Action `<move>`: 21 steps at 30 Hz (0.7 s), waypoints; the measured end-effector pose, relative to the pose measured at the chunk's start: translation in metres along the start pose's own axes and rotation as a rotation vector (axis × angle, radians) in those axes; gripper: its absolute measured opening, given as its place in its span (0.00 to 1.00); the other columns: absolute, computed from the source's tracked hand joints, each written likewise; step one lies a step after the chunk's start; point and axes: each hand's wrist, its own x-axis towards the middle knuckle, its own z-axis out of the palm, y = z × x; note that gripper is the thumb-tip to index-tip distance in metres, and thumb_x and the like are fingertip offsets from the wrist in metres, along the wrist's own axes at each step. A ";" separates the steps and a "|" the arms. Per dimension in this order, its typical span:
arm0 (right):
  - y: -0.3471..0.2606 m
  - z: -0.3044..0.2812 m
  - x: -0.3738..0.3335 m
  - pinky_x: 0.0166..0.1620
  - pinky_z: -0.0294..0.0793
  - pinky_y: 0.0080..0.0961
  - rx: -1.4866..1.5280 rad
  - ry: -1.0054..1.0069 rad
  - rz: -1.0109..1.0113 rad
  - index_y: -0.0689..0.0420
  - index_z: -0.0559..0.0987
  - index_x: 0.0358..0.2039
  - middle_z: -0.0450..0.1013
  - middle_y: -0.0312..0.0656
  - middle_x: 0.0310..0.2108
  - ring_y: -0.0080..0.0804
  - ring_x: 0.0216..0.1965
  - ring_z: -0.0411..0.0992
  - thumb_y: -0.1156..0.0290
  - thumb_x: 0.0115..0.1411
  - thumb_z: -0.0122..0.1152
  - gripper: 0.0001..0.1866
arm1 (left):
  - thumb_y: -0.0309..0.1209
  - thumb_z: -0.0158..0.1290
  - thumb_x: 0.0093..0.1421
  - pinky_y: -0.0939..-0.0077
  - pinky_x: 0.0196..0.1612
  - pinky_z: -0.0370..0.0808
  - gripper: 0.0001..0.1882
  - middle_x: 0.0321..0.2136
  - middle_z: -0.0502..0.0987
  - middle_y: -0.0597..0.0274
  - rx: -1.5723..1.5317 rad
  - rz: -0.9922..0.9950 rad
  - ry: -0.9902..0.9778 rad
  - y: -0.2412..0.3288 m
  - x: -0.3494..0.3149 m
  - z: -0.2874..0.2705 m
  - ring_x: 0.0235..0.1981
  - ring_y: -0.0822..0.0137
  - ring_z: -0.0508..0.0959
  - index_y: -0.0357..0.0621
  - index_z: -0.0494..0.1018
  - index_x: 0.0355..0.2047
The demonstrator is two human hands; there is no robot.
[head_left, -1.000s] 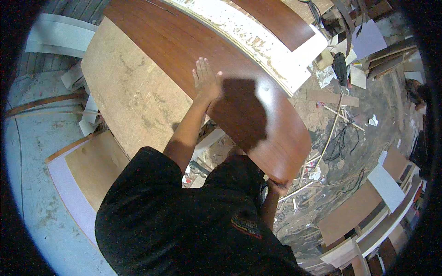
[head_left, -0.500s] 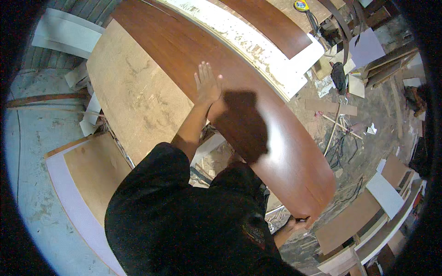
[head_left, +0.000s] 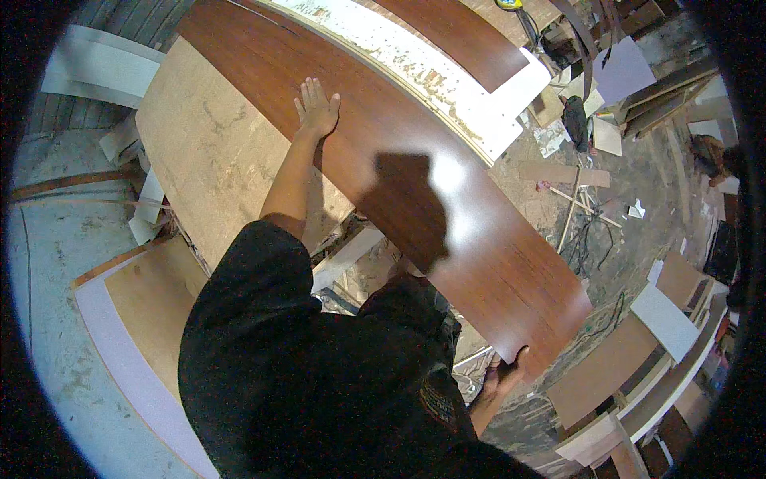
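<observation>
A long reddish-brown wood-grain sheet runs from the far left to the near right, its right part reaching past the work table. My left hand lies flat on its upper face near the left edge, fingers spread. Around the near right edge of the same sheet, my right hand is closed, thumb on top and fingers hidden underneath. Beneath the sheet is a bare tan board with scuff marks. A dark shadow falls across the middle of the sheet.
Beyond the sheet lie a white strip with chipped patches and another brown panel. A yellow tape measure is at the far edge. Offcuts and sticks litter the floor at right, near stacked boards. A curved panel stands at left.
My left hand has slid farther up and left along the sheet. My right hand has risen slightly with the sheet's near end, which now looks flatter and less curved.
</observation>
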 end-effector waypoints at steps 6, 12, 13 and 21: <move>0.023 0.048 -0.018 0.67 0.70 0.37 0.031 0.093 0.094 0.61 0.66 0.65 0.68 0.46 0.63 0.39 0.62 0.68 0.63 0.64 0.67 0.33 | 0.57 0.31 0.73 0.40 0.73 0.25 0.45 0.76 0.26 0.46 0.062 0.258 -0.095 0.016 -0.069 0.021 0.76 0.50 0.26 0.35 0.32 0.74; 0.073 0.089 -0.031 0.67 0.63 0.40 -0.777 -0.354 -0.215 0.63 0.67 0.64 0.68 0.49 0.62 0.40 0.63 0.65 0.68 0.69 0.61 0.27 | 0.50 0.39 0.73 0.36 0.73 0.35 0.43 0.75 0.33 0.40 -0.082 0.497 0.021 0.065 -0.176 0.055 0.76 0.43 0.35 0.33 0.36 0.74; 0.088 0.093 -0.023 0.65 0.67 0.38 -0.422 -0.289 0.014 0.62 0.68 0.63 0.70 0.47 0.60 0.40 0.62 0.67 0.67 0.67 0.63 0.27 | 0.49 0.40 0.73 0.35 0.73 0.37 0.43 0.75 0.34 0.40 -0.073 0.513 -0.002 0.068 -0.182 0.059 0.76 0.42 0.36 0.33 0.36 0.74; 0.149 0.066 0.028 0.31 0.77 0.26 0.503 -0.105 0.815 0.52 0.74 0.60 0.75 0.41 0.58 0.38 0.59 0.71 0.66 0.63 0.66 0.25 | 0.49 0.40 0.73 0.36 0.73 0.42 0.42 0.75 0.37 0.39 -0.098 0.389 0.043 0.047 -0.131 0.047 0.75 0.39 0.40 0.33 0.38 0.74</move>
